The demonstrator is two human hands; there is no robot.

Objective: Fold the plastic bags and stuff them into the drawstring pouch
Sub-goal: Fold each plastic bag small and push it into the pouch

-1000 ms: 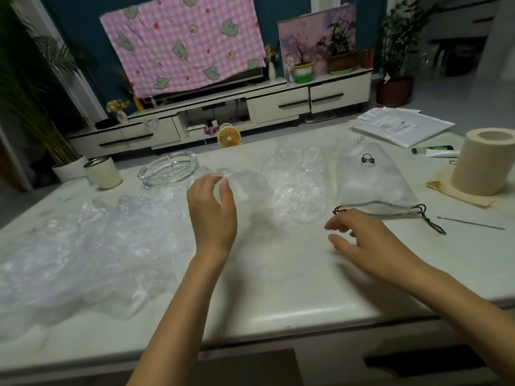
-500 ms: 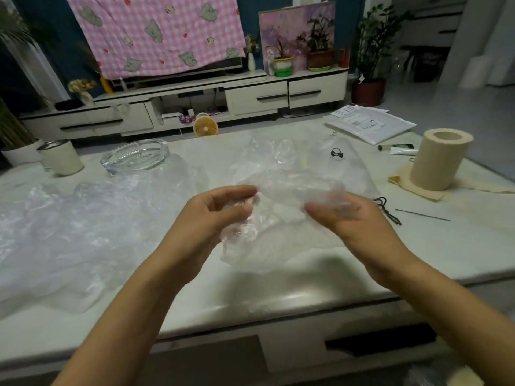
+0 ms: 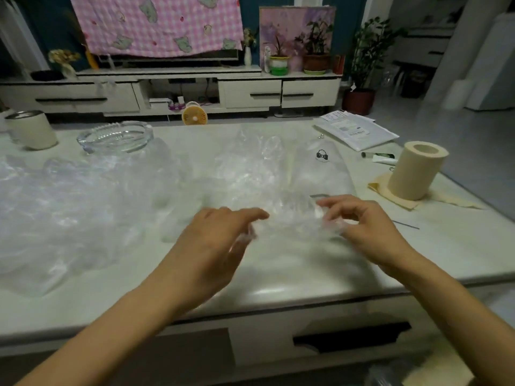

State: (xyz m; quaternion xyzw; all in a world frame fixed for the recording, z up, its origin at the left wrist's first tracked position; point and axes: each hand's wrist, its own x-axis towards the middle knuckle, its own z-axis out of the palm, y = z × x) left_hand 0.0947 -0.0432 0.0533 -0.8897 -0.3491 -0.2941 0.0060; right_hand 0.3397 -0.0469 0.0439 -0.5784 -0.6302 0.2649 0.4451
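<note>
Your left hand [image 3: 211, 240] and right hand [image 3: 367, 224] are apart. Through the blur each seems to pinch one end of a clear plastic bag [image 3: 292, 218], held just over the desk [image 3: 459, 246], left of the paper roll [image 3: 415, 169]. The film is feather-light, limp and slippery, so it will sag and slide. Take it by the edges or corners and press the creases flat against the desk. The drawstring pouch [image 3: 320, 176] lies between that bag and the roll, slightly farther back. The waiting heap of bags [image 3: 64, 213] sits far left of the roll.
</note>
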